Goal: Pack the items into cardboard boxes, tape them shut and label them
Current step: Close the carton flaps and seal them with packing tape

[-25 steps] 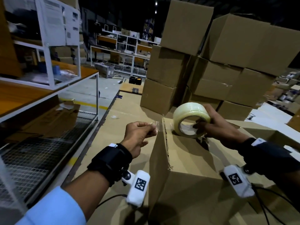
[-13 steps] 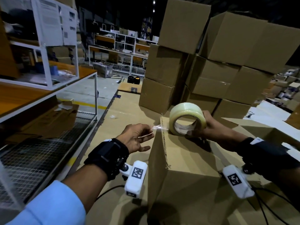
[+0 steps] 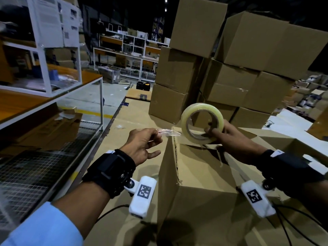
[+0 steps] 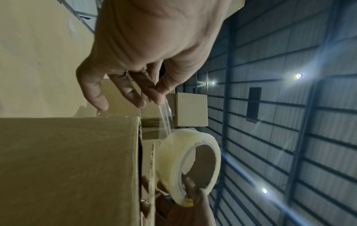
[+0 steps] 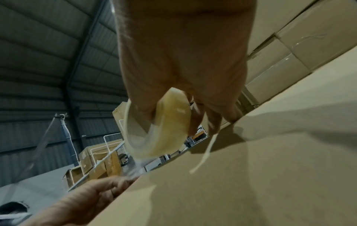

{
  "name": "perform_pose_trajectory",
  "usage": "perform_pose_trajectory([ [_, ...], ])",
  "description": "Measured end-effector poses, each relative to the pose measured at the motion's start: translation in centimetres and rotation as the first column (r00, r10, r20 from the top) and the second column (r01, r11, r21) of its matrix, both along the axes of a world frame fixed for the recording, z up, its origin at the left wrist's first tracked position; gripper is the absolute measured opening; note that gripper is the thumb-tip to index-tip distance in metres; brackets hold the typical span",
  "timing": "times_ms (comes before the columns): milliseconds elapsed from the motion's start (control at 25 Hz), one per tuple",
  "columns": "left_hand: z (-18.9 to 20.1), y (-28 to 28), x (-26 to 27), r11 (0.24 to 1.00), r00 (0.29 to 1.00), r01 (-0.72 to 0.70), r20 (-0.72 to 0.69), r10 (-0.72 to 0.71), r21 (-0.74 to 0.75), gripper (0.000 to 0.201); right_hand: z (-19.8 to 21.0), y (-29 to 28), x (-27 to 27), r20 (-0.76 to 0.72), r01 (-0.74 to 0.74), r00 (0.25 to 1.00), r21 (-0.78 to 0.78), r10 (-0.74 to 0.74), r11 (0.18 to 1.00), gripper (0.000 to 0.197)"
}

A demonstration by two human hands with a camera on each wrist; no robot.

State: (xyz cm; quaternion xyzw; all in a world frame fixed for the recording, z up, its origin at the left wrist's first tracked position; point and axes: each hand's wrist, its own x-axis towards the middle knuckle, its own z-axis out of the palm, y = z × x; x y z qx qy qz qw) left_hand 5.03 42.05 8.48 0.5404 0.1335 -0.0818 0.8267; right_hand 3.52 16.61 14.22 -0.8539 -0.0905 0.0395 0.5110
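Note:
A closed cardboard box (image 3: 198, 176) stands in front of me. My right hand (image 3: 225, 135) grips a roll of clear tape (image 3: 202, 121) just above the far end of the box top, fingers hooked through its core. My left hand (image 3: 142, 144) hovers beside the box's left top edge and pinches the free end of the tape (image 3: 166, 133) between thumb and fingertips. The left wrist view shows the clear strip (image 4: 166, 119) stretched from my fingertips (image 4: 158, 97) to the roll (image 4: 189, 165). In the right wrist view the roll (image 5: 160, 126) hangs over the box top (image 5: 251, 175).
Taped cardboard boxes (image 3: 230, 68) are stacked behind the box I work on. A white-framed workbench with a wooden top (image 3: 53, 96) and a wire mesh shelf (image 3: 35, 171) runs along the left. Flattened cardboard (image 3: 113, 139) covers the floor. More boxes lie at the right (image 3: 319, 125).
The left hand has pulled the tape end out to the left and down toward the box's left edge. The right hand has raised the roll a little.

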Motion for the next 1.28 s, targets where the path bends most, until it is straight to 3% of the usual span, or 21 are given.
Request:
perform_pose_trajectory([
  [240, -3.5, -0.9, -1.9, 0.985, 0.999, -0.022, 0.028, 0.018, 0.172, 0.012, -0.3, -0.4, -0.7, 0.07, -0.014, 0.997, -0.27, 0.034, 0.963, 0.039],
  [600, -5.2, -1.6, -1.5, 0.999, 0.999, 0.031, -0.029, -0.03, 0.032, 0.01, -0.4, -0.8, -0.7, 0.068, -0.048, 0.996, -0.221, 0.065, 0.974, 0.036],
  [800, -6.0, -1.5, -1.1, 0.997, 0.999, 0.033, -0.01, -0.034, -0.063, 0.008, -0.5, -0.8, -0.5, 0.086, 0.018, 0.996, -0.237, 0.003, 0.971, 0.037],
  [1280, -7.8, -2.1, -0.7, 0.993, 0.993, 0.11, -0.046, -0.112, -0.047, 0.019, -0.9, -1.5, -0.2, 0.008, -0.017, 1.0, -0.199, 0.019, 0.98, 0.037],
])
